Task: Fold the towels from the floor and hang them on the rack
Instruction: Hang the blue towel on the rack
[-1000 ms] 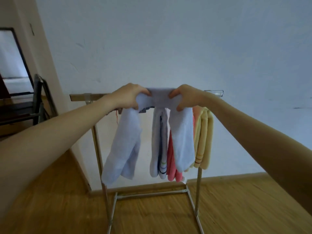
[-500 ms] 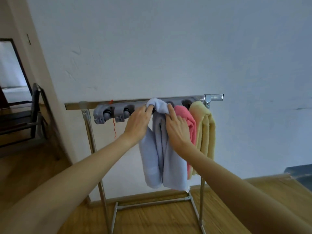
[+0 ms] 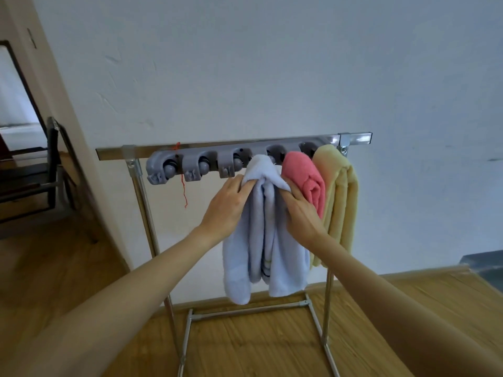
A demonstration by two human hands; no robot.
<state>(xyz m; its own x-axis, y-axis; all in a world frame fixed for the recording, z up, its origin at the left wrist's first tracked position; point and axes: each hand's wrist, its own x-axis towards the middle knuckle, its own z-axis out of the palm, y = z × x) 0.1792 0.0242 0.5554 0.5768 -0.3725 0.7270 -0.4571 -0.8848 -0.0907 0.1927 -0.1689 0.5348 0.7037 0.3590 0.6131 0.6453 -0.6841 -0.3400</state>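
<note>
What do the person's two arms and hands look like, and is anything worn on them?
Both forearms are bare as far as the view shows: no sleeves appear. The left hand and the right hand carry no gloves, and no watch, bracelet or ring is visible. The fingers are bare and unmarked.

A folded pale-blue towel hung from the metal rack's grey clip strip, beside pink and yellow towels.

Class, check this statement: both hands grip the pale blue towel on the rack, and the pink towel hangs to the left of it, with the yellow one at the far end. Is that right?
Not quite. In the head view the pink towel hangs to the right of the pale blue towel, between it and the yellow towel. The left hand and right hand do grip the blue one on the rack.
</note>
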